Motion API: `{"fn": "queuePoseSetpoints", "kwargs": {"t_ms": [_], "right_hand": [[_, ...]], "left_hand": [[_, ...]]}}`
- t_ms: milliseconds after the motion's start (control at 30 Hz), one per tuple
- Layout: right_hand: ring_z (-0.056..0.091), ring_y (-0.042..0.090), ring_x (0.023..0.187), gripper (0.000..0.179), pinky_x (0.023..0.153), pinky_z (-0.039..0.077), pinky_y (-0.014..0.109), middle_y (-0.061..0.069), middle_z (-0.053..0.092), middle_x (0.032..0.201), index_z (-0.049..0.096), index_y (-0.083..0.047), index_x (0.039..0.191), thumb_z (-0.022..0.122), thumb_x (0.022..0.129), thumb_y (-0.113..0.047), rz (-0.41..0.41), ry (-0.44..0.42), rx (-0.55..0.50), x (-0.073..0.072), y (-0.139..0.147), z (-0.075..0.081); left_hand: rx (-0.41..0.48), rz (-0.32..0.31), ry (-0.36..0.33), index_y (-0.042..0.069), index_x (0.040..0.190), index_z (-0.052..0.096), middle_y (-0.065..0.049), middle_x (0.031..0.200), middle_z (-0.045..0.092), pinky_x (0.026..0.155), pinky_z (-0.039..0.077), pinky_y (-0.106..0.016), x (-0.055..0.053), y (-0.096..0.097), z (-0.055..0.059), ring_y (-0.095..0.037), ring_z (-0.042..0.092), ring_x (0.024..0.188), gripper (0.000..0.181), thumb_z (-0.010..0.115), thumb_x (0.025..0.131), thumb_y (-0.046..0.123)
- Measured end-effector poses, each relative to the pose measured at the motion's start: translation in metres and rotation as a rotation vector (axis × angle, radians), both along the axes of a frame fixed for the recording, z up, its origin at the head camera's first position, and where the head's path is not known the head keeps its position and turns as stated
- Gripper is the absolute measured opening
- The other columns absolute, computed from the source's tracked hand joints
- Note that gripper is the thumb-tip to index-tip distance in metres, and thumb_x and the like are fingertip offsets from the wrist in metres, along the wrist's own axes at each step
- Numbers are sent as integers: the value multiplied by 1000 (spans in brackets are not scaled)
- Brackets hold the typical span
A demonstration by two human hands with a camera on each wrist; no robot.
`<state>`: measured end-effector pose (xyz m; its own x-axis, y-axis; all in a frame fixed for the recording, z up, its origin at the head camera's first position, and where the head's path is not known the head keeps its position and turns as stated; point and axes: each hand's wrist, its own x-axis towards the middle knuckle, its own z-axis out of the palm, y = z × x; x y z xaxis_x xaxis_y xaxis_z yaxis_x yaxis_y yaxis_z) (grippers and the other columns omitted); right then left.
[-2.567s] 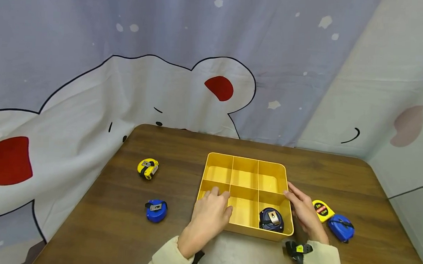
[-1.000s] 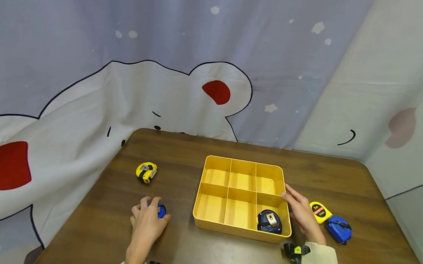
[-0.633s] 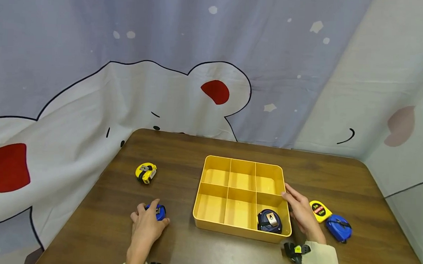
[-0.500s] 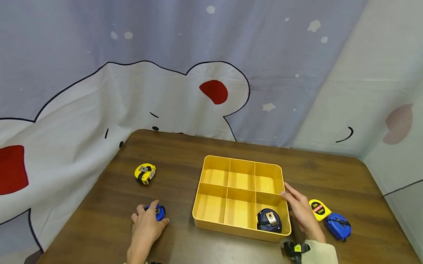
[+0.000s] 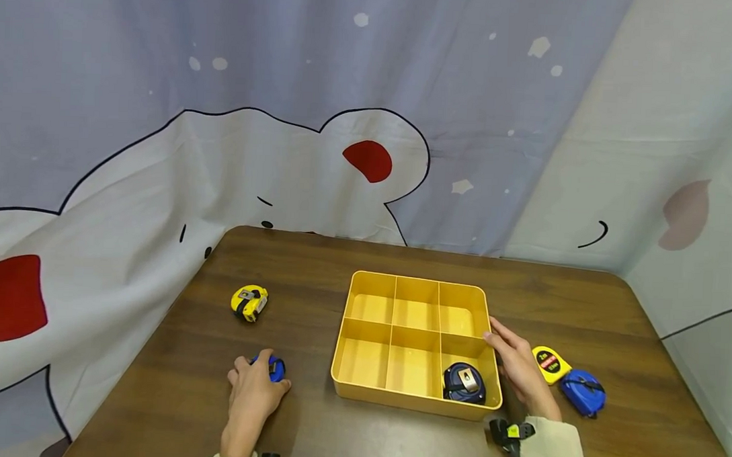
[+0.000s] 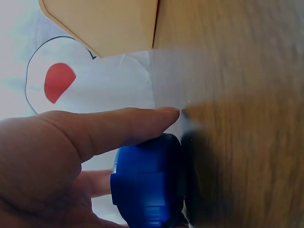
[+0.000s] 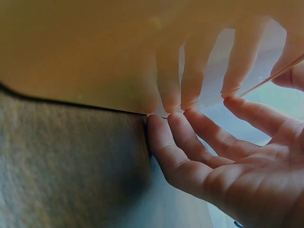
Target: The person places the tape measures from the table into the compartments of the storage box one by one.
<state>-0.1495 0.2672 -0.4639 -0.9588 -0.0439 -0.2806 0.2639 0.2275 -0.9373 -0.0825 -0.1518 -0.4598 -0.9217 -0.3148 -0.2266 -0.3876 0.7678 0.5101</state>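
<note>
My left hand (image 5: 254, 393) is at the left of the table, with thumb and fingers round a blue tape measure (image 5: 276, 368). In the left wrist view the thumb (image 6: 128, 124) lies along one side of that tape measure (image 6: 147, 183), which stays on or very close to the tabletop. My right hand (image 5: 524, 368) holds the right wall of a yellow compartment box (image 5: 408, 398). Its fingertips press the outer wall (image 7: 95, 61) in the right wrist view, and its thumb hooks over the rim. A dark blue tape measure (image 5: 465, 383) sits in the box's front right compartment.
Behind the left hand lies a yellow tape measure (image 5: 250, 303). Right of the right hand, another yellow tape measure (image 5: 550, 365) touches a blue tape measure (image 5: 584, 393). A printed curtain (image 5: 295, 165) hangs along the back and sides of the wooden table (image 5: 316, 267).
My left hand has left the box's front left compartment, moved left and taken hold of the blue tape measure. Over the last second it stays there; the right hand remains on the box.
</note>
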Motion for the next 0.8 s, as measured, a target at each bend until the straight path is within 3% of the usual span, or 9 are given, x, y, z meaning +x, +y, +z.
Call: {"fn": "queuePoseSetpoints", "kwargs": {"t_ms": [233,800], "right_hand": [[29,43,130,66,92,34,58,18,16,150,19,-15,147,47,93,-41,-4,3,-3,1,0,-1],[33,43,127,65,91,37,56,19,18,150,20,-13,147,46,94,-40,2,20,-6,0,-1,-2]], "left_hand": [[9,13,38,2,127,48,-38,113,33,75,41,-58,0,0,-1,-52,34,102,61,74,73,17],[23,15,53,5,128,48,-35,114,36,77,41,-59,0,1,5,-50,37,104,63,75,72,21]]}}
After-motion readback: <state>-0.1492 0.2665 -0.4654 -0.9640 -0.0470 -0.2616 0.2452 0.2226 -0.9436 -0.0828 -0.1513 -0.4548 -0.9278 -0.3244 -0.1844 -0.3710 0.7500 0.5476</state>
